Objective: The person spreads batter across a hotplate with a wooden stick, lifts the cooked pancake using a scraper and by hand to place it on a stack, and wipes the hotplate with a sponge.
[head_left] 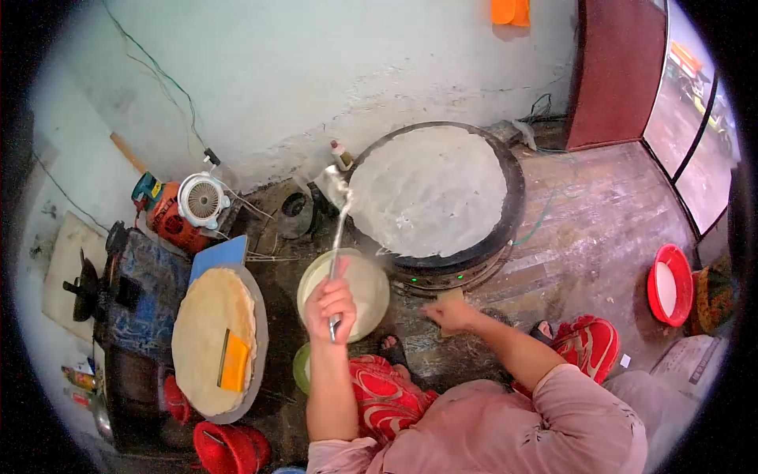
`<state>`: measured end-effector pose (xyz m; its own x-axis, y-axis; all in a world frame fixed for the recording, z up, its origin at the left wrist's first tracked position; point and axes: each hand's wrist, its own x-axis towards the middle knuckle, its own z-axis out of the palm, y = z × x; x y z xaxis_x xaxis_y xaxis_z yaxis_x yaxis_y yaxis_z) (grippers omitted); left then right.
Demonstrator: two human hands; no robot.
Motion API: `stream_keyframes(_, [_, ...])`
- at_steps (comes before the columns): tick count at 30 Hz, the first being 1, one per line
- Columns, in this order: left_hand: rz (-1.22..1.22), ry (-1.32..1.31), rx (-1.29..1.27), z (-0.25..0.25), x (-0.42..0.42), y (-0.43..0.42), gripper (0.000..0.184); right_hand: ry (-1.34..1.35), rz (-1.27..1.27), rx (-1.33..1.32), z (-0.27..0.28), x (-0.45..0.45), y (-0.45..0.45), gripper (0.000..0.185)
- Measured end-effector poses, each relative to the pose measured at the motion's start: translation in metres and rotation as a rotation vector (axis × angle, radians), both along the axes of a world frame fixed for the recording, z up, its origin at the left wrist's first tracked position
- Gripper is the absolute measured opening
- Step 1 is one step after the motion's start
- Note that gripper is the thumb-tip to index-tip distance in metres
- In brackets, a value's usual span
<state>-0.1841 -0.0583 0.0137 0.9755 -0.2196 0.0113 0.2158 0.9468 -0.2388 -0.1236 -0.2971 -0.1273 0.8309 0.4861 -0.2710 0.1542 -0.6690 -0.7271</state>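
The left hand (pixel 332 304) grips a shiny metal ladle (pixel 341 225) left of the big round black griddle (pixel 516 189); in front of the griddle, the right hand (pixel 450 314) holds a flat tan piece (pixel 453 296)

Metal ladle (pixel 339 233), raised, head toward 12 o'clock; pale tub (pixel 303 291) of creamy liquid; round black griddle (pixel 517 189) at the tub's 1–2 o'clock, coated whitish; flat tan piece (pixel 452 295) at its 3 o'clock.

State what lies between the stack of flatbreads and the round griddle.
In the head view, the bucket of pale batter stands between them; the left hand, gripping a metal ladle, shows over it.
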Motion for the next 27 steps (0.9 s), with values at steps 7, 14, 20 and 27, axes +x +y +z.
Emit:
stream_keyframes(7, [0.036,0.525,0.526,-0.068,-0.058,0.104,0.036,0.515,-0.376,0.629,-0.015,0.006,-0.059,0.030])
stream_keyframes(14, [0.012,0.746,0.417,-0.212,-0.074,0.146,0.042,0.448,-0.636,0.707,-0.007,0.011,-0.100,0.029])
stream_keyframes(20, [-0.056,0.737,1.253,-0.216,-0.083,0.110,0.030,0.351,-0.631,0.514,-0.039,0.027,-0.094,0.035])
stream_keyframes(27, [0.248,0.805,1.339,-0.170,-0.064,0.131,0.027,-0.194,-0.554,0.070,-0.031,-0.003,-0.083,0.030])
